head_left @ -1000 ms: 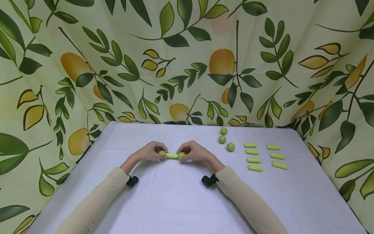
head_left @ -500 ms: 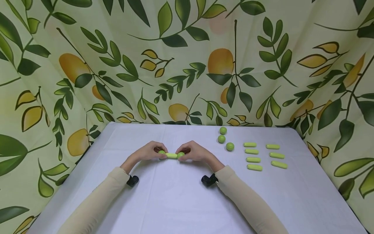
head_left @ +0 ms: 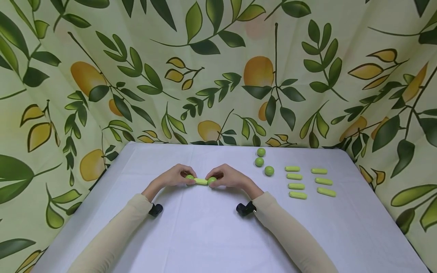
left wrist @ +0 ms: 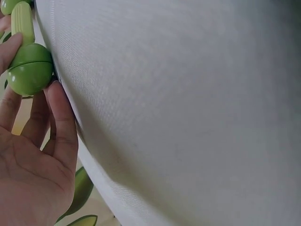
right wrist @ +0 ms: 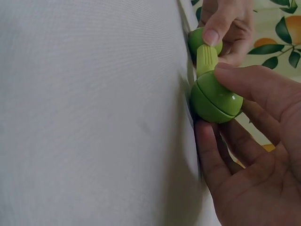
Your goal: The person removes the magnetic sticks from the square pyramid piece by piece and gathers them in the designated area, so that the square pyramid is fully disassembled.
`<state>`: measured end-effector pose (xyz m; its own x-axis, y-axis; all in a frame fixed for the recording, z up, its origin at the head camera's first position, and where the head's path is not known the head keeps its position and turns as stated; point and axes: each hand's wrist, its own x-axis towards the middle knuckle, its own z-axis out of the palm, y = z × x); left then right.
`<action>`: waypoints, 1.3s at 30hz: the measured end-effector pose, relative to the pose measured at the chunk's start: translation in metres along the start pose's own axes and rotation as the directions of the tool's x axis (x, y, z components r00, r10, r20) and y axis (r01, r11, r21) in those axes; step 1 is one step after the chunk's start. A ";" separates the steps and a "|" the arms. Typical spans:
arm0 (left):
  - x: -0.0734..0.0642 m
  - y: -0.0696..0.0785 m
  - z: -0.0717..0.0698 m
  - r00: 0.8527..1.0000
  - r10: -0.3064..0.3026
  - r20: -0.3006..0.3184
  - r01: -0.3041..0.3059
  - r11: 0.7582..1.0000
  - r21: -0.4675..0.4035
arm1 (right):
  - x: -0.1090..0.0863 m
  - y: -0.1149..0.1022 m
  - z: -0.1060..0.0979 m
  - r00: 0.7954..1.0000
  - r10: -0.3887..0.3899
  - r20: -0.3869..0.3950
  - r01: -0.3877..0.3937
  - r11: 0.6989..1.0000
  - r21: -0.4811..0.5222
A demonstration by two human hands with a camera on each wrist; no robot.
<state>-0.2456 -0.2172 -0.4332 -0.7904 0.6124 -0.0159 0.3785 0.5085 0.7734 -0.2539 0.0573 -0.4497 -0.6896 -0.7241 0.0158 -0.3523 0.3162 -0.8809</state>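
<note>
Between the two hands lies a light green ribbed stick (head_left: 201,182) with a darker green ball at each end. My left hand (head_left: 176,176) grips the left ball (left wrist: 31,69) between thumb and fingers. The right ball (right wrist: 216,98) is held the same way by my right hand (head_left: 227,176). A seam line runs round each ball in the wrist views. Both balls meet the stick's ends, close over the white cloth. In the head view, fingers partly cover the balls.
Three loose green balls (head_left: 269,171) lie at the back, right of the hands. Farther right, several light green sticks (head_left: 296,186) lie in two columns on the white-covered table (head_left: 205,235). A leaf-and-fruit printed curtain (head_left: 218,94) hangs behind and at the sides.
</note>
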 end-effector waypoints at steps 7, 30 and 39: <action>-0.006 0.029 -0.002 1.000 -0.003 0.010 0.003 1.000 -0.002 | -0.007 -0.001 -0.007 0.999 0.033 -0.026 -0.033 0.999 -0.001; 0.000 0.000 0.002 0.999 -0.035 -0.019 0.035 0.999 0.035 | -0.056 0.016 -0.040 0.993 0.022 -0.113 -0.007 0.992 0.126; 0.000 0.003 0.002 0.999 -0.034 -0.010 0.034 0.999 0.039 | -0.074 0.019 -0.052 0.988 -0.025 -0.155 0.033 0.998 0.045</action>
<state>-0.2430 -0.2147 -0.4324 -0.8073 0.5890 -0.0360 0.3695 0.5522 0.7474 -0.2427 0.1487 -0.4426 -0.7704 -0.6278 0.1115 -0.3457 0.2643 -0.9003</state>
